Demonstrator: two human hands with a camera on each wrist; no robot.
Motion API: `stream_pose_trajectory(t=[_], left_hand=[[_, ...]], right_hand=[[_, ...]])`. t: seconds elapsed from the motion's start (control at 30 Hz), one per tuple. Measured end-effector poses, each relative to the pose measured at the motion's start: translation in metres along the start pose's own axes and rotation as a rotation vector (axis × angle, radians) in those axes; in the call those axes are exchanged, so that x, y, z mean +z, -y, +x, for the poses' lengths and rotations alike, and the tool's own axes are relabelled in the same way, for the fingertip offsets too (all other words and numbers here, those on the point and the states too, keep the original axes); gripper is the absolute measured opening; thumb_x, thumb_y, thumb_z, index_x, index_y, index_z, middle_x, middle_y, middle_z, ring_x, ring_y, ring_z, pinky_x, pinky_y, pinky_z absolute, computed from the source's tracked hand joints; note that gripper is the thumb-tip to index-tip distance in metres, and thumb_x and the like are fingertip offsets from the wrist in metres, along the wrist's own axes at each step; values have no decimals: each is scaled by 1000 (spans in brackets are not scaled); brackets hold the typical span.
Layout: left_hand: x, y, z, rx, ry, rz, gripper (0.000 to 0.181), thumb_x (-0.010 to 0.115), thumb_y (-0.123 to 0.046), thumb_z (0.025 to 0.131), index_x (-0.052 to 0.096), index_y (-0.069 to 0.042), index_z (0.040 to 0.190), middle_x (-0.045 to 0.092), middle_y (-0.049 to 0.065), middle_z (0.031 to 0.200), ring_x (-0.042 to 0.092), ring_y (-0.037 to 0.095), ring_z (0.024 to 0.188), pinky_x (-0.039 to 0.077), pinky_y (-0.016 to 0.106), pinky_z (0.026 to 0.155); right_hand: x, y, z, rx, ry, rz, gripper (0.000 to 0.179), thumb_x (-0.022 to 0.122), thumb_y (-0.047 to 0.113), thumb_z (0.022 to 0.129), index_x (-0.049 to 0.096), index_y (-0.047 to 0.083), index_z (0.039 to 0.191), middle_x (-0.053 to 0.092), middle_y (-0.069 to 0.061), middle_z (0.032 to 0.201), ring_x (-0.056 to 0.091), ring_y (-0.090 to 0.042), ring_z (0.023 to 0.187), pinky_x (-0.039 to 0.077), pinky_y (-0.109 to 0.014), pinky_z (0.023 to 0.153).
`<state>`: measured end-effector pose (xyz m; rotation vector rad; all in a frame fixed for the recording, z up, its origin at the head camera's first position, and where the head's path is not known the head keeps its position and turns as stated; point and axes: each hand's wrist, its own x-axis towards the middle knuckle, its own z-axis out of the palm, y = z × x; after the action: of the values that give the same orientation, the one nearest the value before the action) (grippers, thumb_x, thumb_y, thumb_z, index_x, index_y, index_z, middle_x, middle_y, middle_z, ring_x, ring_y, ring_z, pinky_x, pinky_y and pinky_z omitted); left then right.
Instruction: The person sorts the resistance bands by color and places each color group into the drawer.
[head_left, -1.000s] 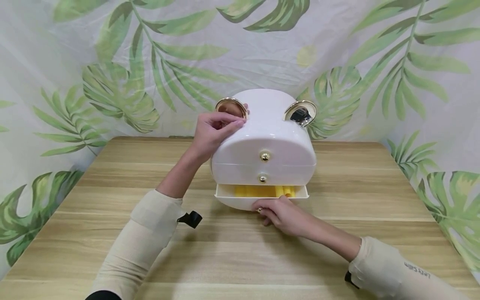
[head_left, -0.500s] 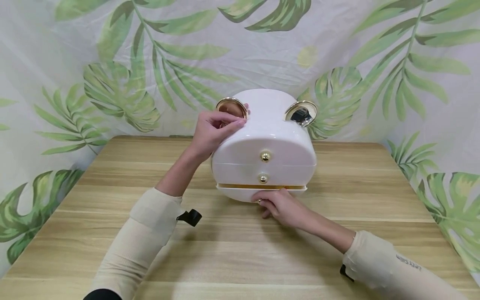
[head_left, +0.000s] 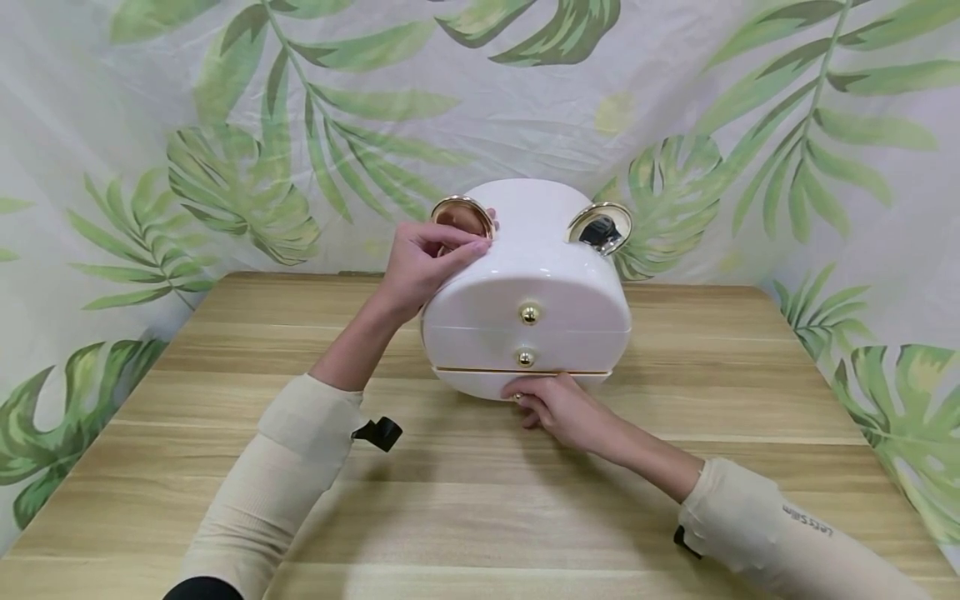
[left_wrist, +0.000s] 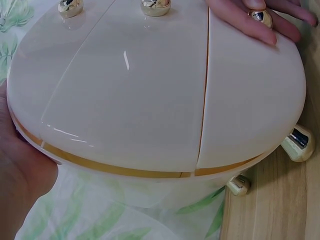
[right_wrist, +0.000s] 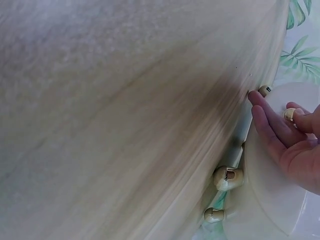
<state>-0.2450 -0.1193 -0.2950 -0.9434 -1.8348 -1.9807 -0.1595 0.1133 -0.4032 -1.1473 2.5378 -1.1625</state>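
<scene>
A white rounded storage box [head_left: 528,250] with gold ear-shaped pieces stands on the table. My left hand [head_left: 423,267] holds the left gold ear [head_left: 463,215], thumb in front and fingertips showing behind it. At the lower front, my right hand [head_left: 566,408] pinches the gold knob [right_wrist: 290,115] of the bottom drawer [head_left: 472,385]. This drawer stands almost flush, with only a thin dark line along its top edge. Above it are two drawer fronts, each with a gold knob [head_left: 529,314]. The drawer's inside is hidden.
Small gold feet [left_wrist: 299,143] support the box on the wooden table [head_left: 300,350]. The right gold ear [head_left: 600,227] tilts outward. Behind the table hangs a leaf-patterned cloth [head_left: 337,125].
My right hand has pushed the bottom drawer inward, from partly out with yellow things showing to nearly flush. My left hand has stayed on the ear.
</scene>
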Motion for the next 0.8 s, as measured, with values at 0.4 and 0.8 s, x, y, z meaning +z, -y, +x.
stream_pose_trajectory(t=[0.4,0.8], left_hand=[[0,1,1,6,-5,-9,5,79,-1,88,83,-2,86,79,4,86,70,9,74,52,19,60],[-1,2,0,16,-4,-18,5,76,5,88,81,5,88,79,0,85,69,7,74,52,18,62]], right_hand=[[-3,1,5,23,-3,-71,26,53,-11,101,71,-3,118,73,-18,103,77,-22,77,59,-19,69],[-26,4,-18,-31,57,-87,33,68,2,98,70,2,131,76,-10,114,73,-20,96,57,-34,87]])
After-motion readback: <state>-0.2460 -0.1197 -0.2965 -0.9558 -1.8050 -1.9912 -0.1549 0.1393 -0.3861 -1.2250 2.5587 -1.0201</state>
